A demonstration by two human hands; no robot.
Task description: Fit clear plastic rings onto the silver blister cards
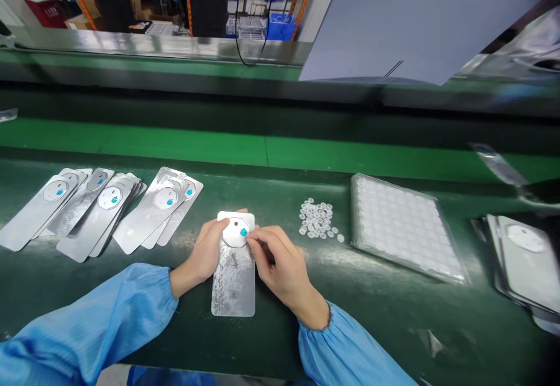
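Note:
My left hand (205, 253) grips a flat silver rectangular plate (233, 284) by its upper left edge, the thumb lying on its face. Near the plate's top is a white octagonal patch (231, 235) with a dark dot and a blue spot. The thumb and forefinger of my right hand (280, 260) are pinched together at the right side of the blue spot; what they hold, if anything, is too small to make out. To the right lies a scatter of small clear round discs (315, 218).
Fanned stacks of similar silver plates (98, 217) lie at left. A clear tray (402, 228) with rows of white pieces stands right of the discs. More plates (527, 258) are stacked at far right. A large pale panel (406, 18) overhangs the bench's back.

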